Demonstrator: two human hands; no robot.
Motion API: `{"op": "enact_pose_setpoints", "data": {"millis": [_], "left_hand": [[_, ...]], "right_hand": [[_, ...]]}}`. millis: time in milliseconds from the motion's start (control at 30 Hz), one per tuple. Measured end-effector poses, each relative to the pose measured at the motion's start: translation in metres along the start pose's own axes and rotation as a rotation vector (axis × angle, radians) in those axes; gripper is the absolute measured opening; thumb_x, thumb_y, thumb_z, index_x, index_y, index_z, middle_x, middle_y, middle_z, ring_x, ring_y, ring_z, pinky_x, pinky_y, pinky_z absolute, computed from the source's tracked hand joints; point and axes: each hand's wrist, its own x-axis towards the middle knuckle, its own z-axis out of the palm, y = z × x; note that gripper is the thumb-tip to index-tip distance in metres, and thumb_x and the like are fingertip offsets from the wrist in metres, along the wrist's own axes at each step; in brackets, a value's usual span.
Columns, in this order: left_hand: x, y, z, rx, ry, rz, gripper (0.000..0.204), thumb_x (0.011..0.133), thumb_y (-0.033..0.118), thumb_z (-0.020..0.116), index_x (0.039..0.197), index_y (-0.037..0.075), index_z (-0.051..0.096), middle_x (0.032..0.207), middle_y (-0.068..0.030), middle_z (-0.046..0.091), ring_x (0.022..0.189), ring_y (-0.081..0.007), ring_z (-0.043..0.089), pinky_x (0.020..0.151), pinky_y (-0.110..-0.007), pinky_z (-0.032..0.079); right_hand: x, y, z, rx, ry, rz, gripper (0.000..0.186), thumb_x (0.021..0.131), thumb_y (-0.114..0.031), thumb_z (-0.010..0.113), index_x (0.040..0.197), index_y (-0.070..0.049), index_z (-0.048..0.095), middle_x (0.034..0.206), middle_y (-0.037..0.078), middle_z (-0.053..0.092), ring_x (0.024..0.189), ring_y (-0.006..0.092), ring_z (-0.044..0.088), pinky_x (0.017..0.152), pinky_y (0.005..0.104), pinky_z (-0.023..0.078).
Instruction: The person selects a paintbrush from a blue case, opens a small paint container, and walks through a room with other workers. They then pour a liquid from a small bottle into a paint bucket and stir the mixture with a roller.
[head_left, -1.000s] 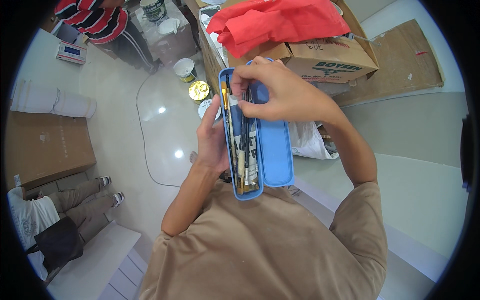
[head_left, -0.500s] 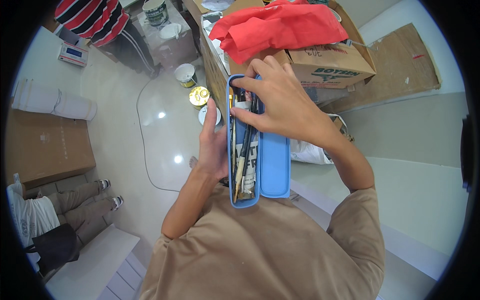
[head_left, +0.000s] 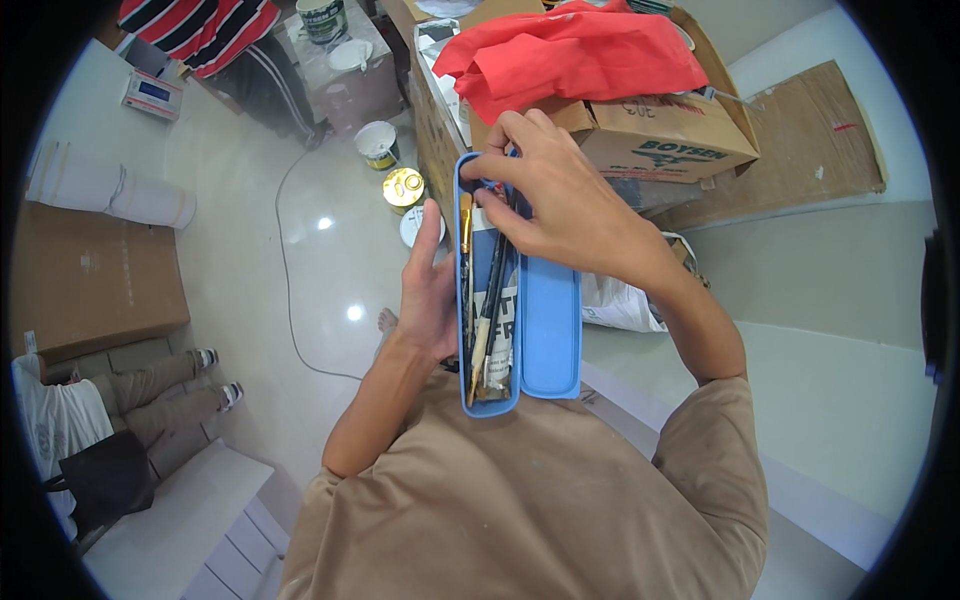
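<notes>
A long blue pencil case point(head_left: 490, 408) lies open in front of my chest, its flat blue lid point(head_left: 550, 330) folded out on the right. Inside are several slim paintbrushes, among them a brush with a golden ferrule point(head_left: 466, 222) along the left wall and a dark-handled brush point(head_left: 494, 280), beside a printed tube point(head_left: 497, 350). From the left my left hand point(head_left: 428, 300) supports the case, thumb pointing up along its side. Over the far end arches my right hand point(head_left: 550, 195), its thumb and forefinger bent down into the case. Whatever lies between those fingertips is mostly hidden.
Beyond the case stand cardboard boxes point(head_left: 665, 140) with a red cloth point(head_left: 580, 55) over them. Paint cans point(head_left: 404, 188) and a cable point(head_left: 287, 270) are on the floor at left. A person in a striped shirt point(head_left: 200, 35) stands far left; another point(head_left: 140, 400) is nearer.
My right thumb has moved away from the left wall, closer to the forefinger. The golden-ferruled brush shows more fully. My left hand keeps its place on the case.
</notes>
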Motion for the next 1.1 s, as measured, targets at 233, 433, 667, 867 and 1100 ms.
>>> {"op": "enact_pose_setpoints", "data": {"millis": [233,433,667,867,1100], "left_hand": [[-0.005,0.002,-0.003,0.074,0.054,-0.051,0.104,0.092,0.084,0.036,0.143,-0.007,0.047,0.117,-0.0166,0.069,0.093,-0.0209,0.073,0.082,-0.034,0.062],[-0.004,0.001,-0.001,0.071,0.06,-0.109,0.102,0.092,0.083,0.038,0.144,-0.005,0.047,0.119,-0.0165,0.069,0.094,-0.02,0.073,0.081,-0.033,0.063],[-0.008,0.004,-0.001,0.104,0.069,-0.094,0.095,0.095,0.079,0.041,0.143,-0.003,0.049,0.121,-0.0152,0.069,0.097,-0.0193,0.073,0.084,-0.033,0.062],[-0.007,0.002,-0.002,0.098,0.041,-0.094,0.087,0.098,0.073,0.042,0.14,-0.003,0.053,0.12,-0.0147,0.069,0.099,-0.0181,0.072,0.086,-0.032,0.061],[-0.009,0.003,-0.001,0.077,0.071,-0.091,0.088,0.099,0.073,0.04,0.145,-0.002,0.049,0.124,-0.0158,0.068,0.103,-0.02,0.071,0.091,-0.034,0.059]], "right_hand": [[0.011,0.014,-0.021,-0.132,-0.18,-0.212,0.02,0.077,-0.003,0.074,0.097,-0.006,0.075,0.098,0.008,0.054,0.097,0.0266,0.054,0.084,0.0392,0.05],[0.021,0.025,-0.026,-0.129,-0.35,-0.263,0.016,0.078,-0.003,0.071,0.093,-0.008,0.073,0.1,0.006,0.057,0.099,0.0257,0.057,0.08,0.0391,0.05],[0.02,0.025,-0.036,-0.2,-0.315,-0.307,0.019,0.081,-0.001,0.067,0.098,-0.008,0.067,0.104,0.007,0.058,0.093,0.0295,0.06,0.081,0.0403,0.05],[0.03,0.028,-0.049,-0.082,-0.299,-0.227,0.014,0.085,0.002,0.063,0.098,-0.002,0.061,0.097,0.011,0.062,0.093,0.0305,0.063,0.079,0.0408,0.051],[0.027,0.038,-0.092,0.208,-0.229,-0.131,0.017,0.084,0.012,0.058,0.098,0.005,0.062,0.09,0.012,0.062,0.084,0.0241,0.062,0.078,0.0331,0.051]]}}
